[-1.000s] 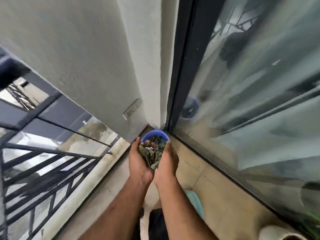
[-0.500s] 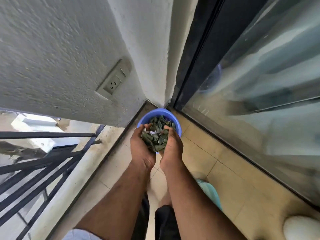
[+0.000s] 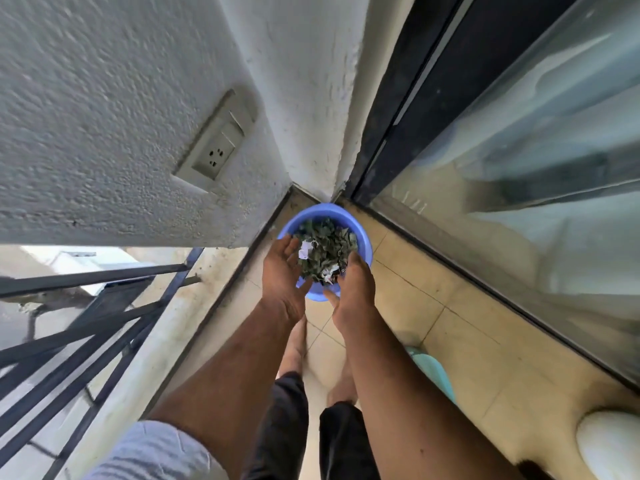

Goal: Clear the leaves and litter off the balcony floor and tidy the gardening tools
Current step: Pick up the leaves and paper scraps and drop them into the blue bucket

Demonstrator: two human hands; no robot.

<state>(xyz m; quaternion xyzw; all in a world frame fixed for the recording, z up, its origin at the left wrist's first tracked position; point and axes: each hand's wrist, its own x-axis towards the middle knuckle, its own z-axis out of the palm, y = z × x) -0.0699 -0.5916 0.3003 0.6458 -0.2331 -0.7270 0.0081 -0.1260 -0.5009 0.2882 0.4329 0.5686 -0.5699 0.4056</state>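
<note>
The grey textured wall (image 3: 104,98) fills the upper left of the view, and the glass sliding door (image 3: 519,168) in its dark frame fills the upper right; both meet in a corner. Below them lies the beige tiled floor (image 3: 467,341) of the balcony, and on the left side a dark metal railing (image 3: 86,323) stands along the edge. In the corner, on the floor, stands a blue bucket (image 3: 360,233), close to the wall and close to the door frame. The bucket holds a heap of dry green leaves (image 3: 325,251) mixed with some white scraps of paper (image 3: 304,250). The person holds both hands over the near side of the bucket. The left hand (image 3: 282,275) is open with the palm turned inward, its fingers straight and slightly apart, beside the heap. The right hand (image 3: 355,289) is also open, the fingers relaxed and pointing down to the leaves; whether they touch the heap cannot be told. A wall socket (image 3: 216,152) sits on the wall above the bucket. A pale green object (image 3: 434,374) lies on the floor at the right of the right forearm.
</note>
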